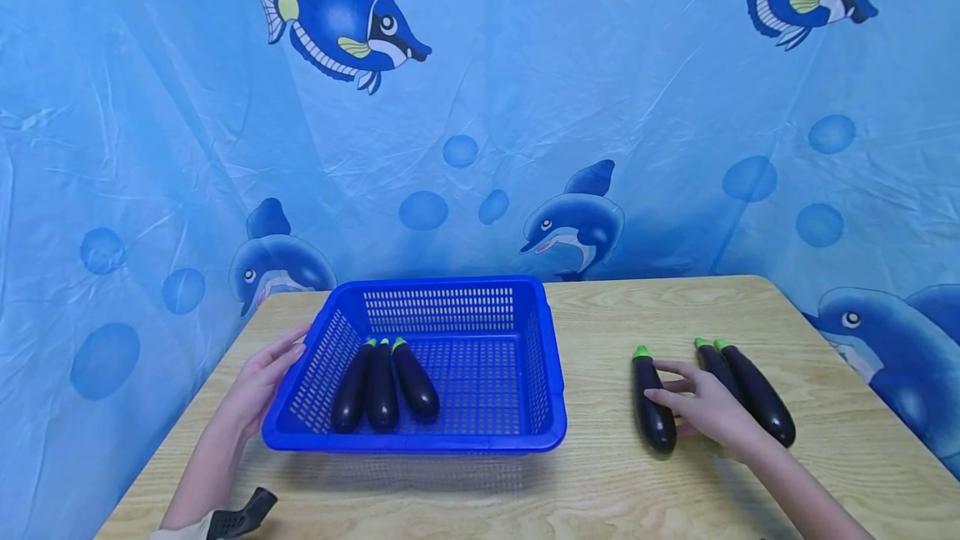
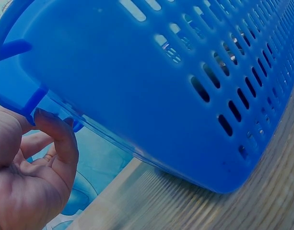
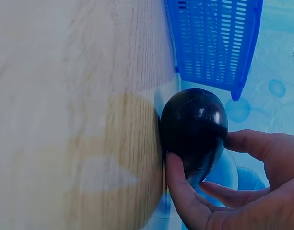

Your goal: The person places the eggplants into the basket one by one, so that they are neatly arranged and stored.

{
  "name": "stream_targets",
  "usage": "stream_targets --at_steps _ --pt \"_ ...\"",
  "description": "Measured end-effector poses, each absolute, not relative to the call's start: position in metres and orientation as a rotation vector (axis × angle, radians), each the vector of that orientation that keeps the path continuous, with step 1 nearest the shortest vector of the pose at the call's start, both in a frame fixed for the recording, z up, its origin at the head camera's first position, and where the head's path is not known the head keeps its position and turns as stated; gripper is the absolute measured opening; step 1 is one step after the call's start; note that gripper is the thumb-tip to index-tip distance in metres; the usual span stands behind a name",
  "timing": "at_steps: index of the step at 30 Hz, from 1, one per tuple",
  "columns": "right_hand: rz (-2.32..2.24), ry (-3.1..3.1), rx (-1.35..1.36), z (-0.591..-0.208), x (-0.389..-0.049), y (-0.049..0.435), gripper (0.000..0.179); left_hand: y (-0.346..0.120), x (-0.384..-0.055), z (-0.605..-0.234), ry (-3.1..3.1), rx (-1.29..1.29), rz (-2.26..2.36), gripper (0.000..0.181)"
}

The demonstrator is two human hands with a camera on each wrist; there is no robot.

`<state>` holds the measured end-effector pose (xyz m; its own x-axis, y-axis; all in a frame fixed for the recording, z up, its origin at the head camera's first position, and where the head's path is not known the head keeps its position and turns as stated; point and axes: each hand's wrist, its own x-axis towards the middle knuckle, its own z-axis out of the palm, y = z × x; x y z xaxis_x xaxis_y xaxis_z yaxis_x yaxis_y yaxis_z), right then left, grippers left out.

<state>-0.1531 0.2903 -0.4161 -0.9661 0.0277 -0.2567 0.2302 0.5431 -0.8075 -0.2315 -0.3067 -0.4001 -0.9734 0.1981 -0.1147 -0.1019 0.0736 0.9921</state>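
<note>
A blue plastic basket (image 1: 551,373) with slotted walls stands on the table, with three dark purple eggplants (image 1: 382,390) lying side by side in its left part. At the basket's left side, my left hand (image 1: 262,377) grips the rim; in the left wrist view the fingers (image 2: 60,139) curl up at the rim's edge. On the right, my right hand (image 1: 712,408) holds an eggplant (image 1: 654,419) with a green stem end. The right wrist view has its rounded end (image 3: 192,124) between thumb and fingers, close to the tabletop.
Two more eggplants (image 1: 757,390) lie together just right of my right hand, partly behind it. The wooden table (image 1: 600,490) meets a blue sheet (image 1: 480,90) printed with fish and dolphins at the back. A black strap piece (image 1: 243,515) shows at my left wrist.
</note>
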Motion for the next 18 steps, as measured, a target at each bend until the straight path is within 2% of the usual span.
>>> stream_targets --at_steps 18 --pt "-1.515 2.497 0.208 -0.4097 -0.1520 0.2910 0.071 -0.3058 -0.2308 -0.4000 2.122 0.106 2.013 0.063"
